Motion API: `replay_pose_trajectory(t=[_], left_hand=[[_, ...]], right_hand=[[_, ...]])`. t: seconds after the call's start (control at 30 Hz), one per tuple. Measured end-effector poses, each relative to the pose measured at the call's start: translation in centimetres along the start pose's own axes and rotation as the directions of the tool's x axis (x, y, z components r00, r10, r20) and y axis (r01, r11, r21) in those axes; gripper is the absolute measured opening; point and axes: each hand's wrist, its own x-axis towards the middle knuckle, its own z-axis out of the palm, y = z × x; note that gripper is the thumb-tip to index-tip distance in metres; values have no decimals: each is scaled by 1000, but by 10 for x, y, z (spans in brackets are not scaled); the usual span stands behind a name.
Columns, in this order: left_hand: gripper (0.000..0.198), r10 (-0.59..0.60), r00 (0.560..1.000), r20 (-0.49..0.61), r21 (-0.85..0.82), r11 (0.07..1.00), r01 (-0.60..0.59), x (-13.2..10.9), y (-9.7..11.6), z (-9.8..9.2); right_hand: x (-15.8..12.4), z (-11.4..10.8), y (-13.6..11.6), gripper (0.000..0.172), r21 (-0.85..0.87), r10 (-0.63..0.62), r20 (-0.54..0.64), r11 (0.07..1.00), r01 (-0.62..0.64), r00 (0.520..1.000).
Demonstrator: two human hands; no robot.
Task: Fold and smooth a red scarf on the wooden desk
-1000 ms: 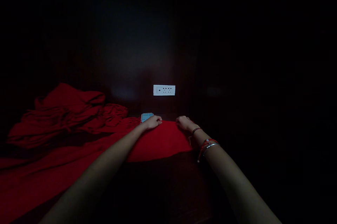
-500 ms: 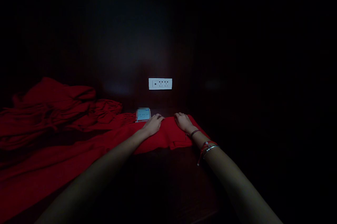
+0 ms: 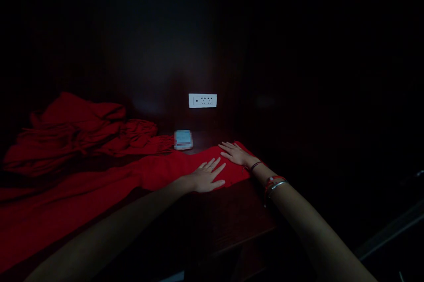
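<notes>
A long red scarf [image 3: 99, 185] lies across a dark wooden table [image 3: 228, 216], its folded end near the middle. My left hand [image 3: 207, 177] rests flat on that folded end with fingers spread. Just beyond it my right hand [image 3: 235, 154] also lies flat and open on the red cloth, with bracelets on its wrist. The rest of the scarf is bunched in a heap [image 3: 76, 127] at the left. A small phone with a lit screen [image 3: 183, 139] lies behind the cloth.
A white wall socket panel [image 3: 202, 100] sits on the dark back wall above the phone. The table's front edge [image 3: 245, 240] runs below my right forearm. The room is very dark; the right side shows almost nothing.
Both hands went from gripping the scarf's far edge to lying flat on it. My left hand slid back toward me. The folded end looks smoother.
</notes>
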Motion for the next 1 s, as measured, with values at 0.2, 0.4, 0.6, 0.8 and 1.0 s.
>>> replay_pose_trajectory(t=[0.2, 0.4, 0.6, 0.8, 1.0], left_hand=[[62, -15, 997, -79, -21, 1000, 14, -7, 6, -2], [63, -2, 996, -90, -1, 1000, 2, -6, 4, 0], [66, 68, 993, -99, 18, 998, -67, -11, 3, 6], [51, 36, 979, -200, -21, 999, -41, -18, 2, 4], [54, -207, 962, -177, 2, 977, 211, -40, -26, 1]], right_hand=[[-8, -13, -8, 55, -56, 141, 23, 989, -140, 990], [-24, -10, -6, 58, -30, 431, 78, 902, -430, 899], [-33, -7, -3, 54, -13, 411, 84, 911, -411, 908], [-46, -20, -15, 57, -44, 393, -49, 918, -395, 918], [-55, -5, -14, 58, -93, 453, 105, 891, -445, 885]])
